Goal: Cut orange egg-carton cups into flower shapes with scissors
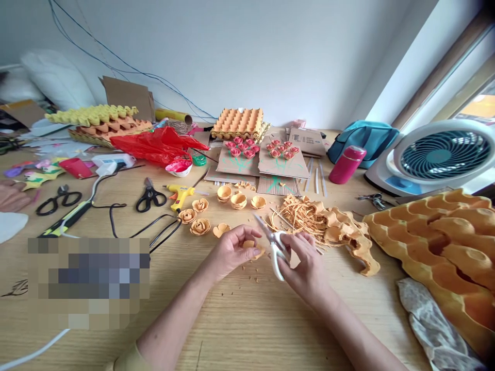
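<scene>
Between the fingers of my left hand (235,250) is an orange egg-carton cup (253,251), partly covered by the thumb. My right hand (305,263) grips white-handled scissors (276,252), their blades pointing up and left, just beside the cup. Small orange scraps (253,278) are scattered on the table below. Past my left hand lie rolled carton roses (200,226) and a petal-shaped cup (221,230). Farther back stand several stacked carton cups (238,200). A heap of trimmed carton strips (297,214) lies beyond the scissors.
A yellow glue gun (180,196), black scissors (150,196) and cables are on the left. Red flowers (242,148) on cardboard (235,167) stand at the back. Large egg trays (433,242), a pink bottle (347,165) and a fan (436,154) are right. Another person's hand (13,196) shows far left.
</scene>
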`<state>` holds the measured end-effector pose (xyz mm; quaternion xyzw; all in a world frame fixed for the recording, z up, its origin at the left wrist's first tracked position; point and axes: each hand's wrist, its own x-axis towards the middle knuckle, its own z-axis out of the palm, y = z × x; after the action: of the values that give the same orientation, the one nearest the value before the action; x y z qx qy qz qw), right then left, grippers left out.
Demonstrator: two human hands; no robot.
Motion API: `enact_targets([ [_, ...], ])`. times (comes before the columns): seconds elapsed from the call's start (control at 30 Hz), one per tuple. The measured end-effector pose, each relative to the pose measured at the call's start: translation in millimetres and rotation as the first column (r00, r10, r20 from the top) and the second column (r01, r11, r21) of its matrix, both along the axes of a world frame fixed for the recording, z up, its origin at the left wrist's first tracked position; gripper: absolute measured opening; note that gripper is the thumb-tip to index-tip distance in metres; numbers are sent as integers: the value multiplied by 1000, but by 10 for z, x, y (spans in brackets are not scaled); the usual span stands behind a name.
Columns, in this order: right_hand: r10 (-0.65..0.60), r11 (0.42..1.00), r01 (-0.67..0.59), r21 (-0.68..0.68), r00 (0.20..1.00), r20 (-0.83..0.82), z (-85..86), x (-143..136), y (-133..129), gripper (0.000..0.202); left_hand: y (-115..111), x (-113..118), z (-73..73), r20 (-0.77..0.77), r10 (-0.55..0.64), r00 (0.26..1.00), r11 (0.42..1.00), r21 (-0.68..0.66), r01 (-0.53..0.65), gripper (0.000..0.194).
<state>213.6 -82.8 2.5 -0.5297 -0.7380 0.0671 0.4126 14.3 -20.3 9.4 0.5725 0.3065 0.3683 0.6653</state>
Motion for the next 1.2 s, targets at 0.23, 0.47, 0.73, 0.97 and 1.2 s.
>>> enact_targets([
  [0.23, 53, 963, -164, -213, 893, -447, -13, -101, 0, 19, -50, 40, 5, -177, -28, 984, 994, 102, 47, 42],
  [0.47, 25, 910, -304, -282, 720, -694, -112, -110, 18, 32, -113, 64, -6, -144, -87, 986, 990, 95, 101, 62],
  [0.73, -32, 915, -296, -274, 624, -780, -70, -99, 55, 38, -119, 159, -48, 109, -45, 993, 993, -108, 57, 68],
  [0.97, -41, 954, -204, -221, 641, -766, -82, -171, 12, 34, -142, 179, -126, 296, -9, 955, 879, -453, 148, 39],
  [1.2, 7, 970, -159, -182, 770, -638, -118, -175, -7, 29, -184, 240, -200, 326, 49, 944, 859, -495, 126, 35],
])
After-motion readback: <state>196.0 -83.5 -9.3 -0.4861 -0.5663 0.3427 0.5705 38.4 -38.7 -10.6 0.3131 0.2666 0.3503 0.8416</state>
